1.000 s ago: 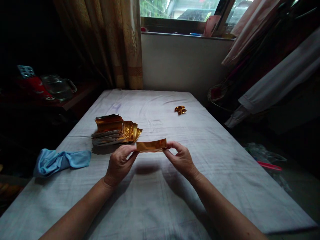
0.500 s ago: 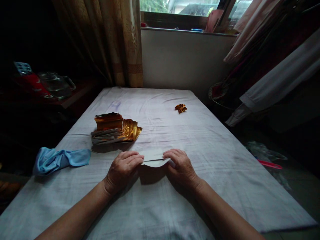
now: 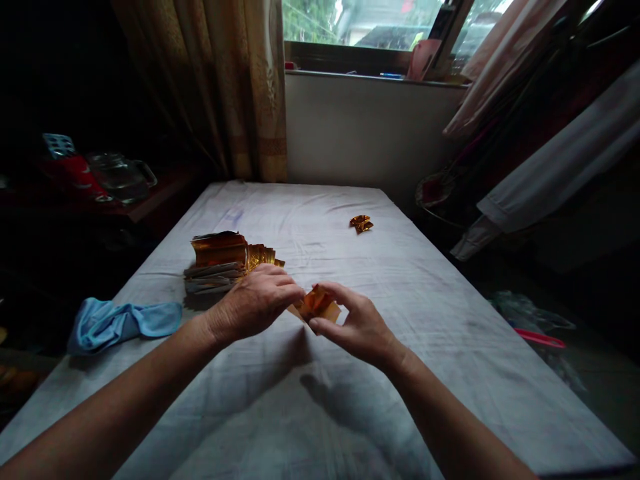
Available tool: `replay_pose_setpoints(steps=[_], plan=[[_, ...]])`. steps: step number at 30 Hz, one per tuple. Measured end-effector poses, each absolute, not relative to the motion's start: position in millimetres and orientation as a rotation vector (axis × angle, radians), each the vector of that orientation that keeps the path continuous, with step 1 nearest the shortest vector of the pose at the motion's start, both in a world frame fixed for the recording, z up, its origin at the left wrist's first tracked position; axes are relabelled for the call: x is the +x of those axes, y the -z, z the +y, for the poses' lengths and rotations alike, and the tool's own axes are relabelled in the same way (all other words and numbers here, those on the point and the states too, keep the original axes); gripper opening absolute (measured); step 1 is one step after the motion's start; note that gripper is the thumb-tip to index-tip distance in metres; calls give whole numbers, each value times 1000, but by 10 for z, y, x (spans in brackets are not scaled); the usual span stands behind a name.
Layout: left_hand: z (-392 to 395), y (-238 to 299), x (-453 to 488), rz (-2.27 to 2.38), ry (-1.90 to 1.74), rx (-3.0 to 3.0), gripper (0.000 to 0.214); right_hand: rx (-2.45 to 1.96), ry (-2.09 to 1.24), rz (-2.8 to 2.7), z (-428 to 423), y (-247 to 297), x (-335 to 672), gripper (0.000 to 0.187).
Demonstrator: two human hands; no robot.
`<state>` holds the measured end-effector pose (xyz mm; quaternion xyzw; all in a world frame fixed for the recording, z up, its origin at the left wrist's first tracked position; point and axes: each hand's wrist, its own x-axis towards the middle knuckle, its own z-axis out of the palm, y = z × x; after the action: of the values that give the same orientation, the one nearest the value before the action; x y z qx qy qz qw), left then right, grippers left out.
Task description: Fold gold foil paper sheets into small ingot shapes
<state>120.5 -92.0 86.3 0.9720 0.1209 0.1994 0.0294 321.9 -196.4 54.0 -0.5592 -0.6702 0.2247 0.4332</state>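
Between my hands, raised over the cloth-covered table, is a sheet of gold foil paper, bent so that its shiny side faces me. My right hand grips its right side, thumb below and fingers above. On the other side my left hand has its fingers closed at the paper's left edge; the fingertips are partly hidden. Just behind my left hand lies a stack of gold foil paper, partly covered by that hand. Small folded gold foil pieces rest farther back on the right.
A crumpled blue cloth lies at the table's left edge. Left of the table, a glass jug stands on a dark surface. Clothes hang at the right, and a curtain hangs beside the window.
The paper was held flat with its pale side up; now it is lifted and bent, gold side showing. My left hand has risen over the paper and my right hand has turned.
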Motion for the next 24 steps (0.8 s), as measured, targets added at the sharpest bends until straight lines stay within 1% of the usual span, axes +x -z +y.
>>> replay_pose_setpoints(steps=[3, 6, 9, 12, 17, 19, 21, 24], plan=[[-818, -952, 1300, 390, -606, 2753, 18, -1305, -986, -1437, -1857, -562, 3181, 33], [-747, -893, 1354, 484, -616, 2370, 25, -1257, -1131, -1226, -1815, -523, 3184, 29], [-717, -725, 1383, 527, -548, 1986, 37, -1242, -1127, -1043, -1817, -433, 3189, 35], [-722, -529, 1422, 578, -450, 1775, 46, -1242, -1107, -947, -1838, -290, 3163, 40], [-641, -376, 1525, 684, -206, 1867, 37, -1284, -1094, -959, -1952, -73, 3181, 39], [-547, -397, 1582, 659, -74, 1922, 35, -1295, -1066, -1058, -2031, -29, 3263, 43], [-454, -434, 1663, 628, 79, 1995, 36, -1307, -968, -1269, -2111, 3, 3368, 52], [-395, -467, 1842, 569, 281, 2128, 44, -1304, -644, -1714, -2189, 53, 3479, 62]])
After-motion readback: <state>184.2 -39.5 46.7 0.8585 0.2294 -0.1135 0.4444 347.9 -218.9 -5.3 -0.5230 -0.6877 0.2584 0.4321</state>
